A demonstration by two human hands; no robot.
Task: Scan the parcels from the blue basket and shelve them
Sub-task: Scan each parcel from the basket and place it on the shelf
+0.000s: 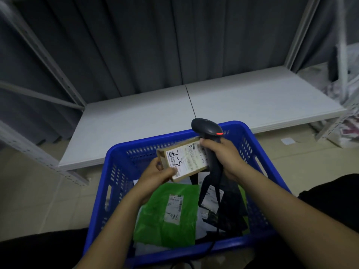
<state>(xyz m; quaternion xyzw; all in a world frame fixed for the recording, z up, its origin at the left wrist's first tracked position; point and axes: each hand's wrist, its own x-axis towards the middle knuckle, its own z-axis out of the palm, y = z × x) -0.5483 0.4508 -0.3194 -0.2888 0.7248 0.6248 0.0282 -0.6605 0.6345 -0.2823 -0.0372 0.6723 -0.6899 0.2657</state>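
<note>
Your left hand pinches the near end of a small brown box, with the thumb on top and the fingers curled under. Your right hand is wrapped tight round the handle of the black scanner. The scanner's head sticks up past the far edge of the box, and a small red light shows on it. The fingers of your right hand touch the far corner of the box. The box is tilted, with its white label facing up at you.

Both hands are in the air over the blue basket, near its far rim. The basket stands on the floor, between your legs. Down inside it lie a green parcel on the left and a black parcel on the right, side by side and touching. Pale parcels peek out from under them.

Just past the basket's far rim is the front edge of a low white shelf. The shelf top is wide and bare, with a thin seam down the middle. A grey post stands at its left end and another post at its right end. A grey curtain hangs behind the shelf.
</note>
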